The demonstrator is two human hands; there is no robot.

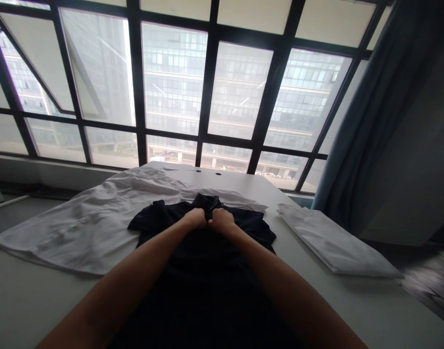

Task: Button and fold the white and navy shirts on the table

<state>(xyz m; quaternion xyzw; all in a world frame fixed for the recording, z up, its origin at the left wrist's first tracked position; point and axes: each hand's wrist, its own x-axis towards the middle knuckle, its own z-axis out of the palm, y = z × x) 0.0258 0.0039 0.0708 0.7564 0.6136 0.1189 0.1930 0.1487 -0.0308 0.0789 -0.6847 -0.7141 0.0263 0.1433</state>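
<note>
Hands closed, side by side: left hand (195, 218) and right hand (222, 221) grip the collar of a dark short-sleeved shirt (203, 242), lying on the table (29, 300). Left of the hands, a rumpled white shirt (80, 230); right, folded white fabric (334, 240).

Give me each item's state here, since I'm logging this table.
left hand, closed on the shirt collar
right hand, closed on the same collar
dark short-sleeved shirt, spread out, collar bunched up
white table, bearing the fabrics
wrinkled white garment, spread out, partly under the shirt
white fabric, folded flat
blue-grey curtain, hanging down
</note>
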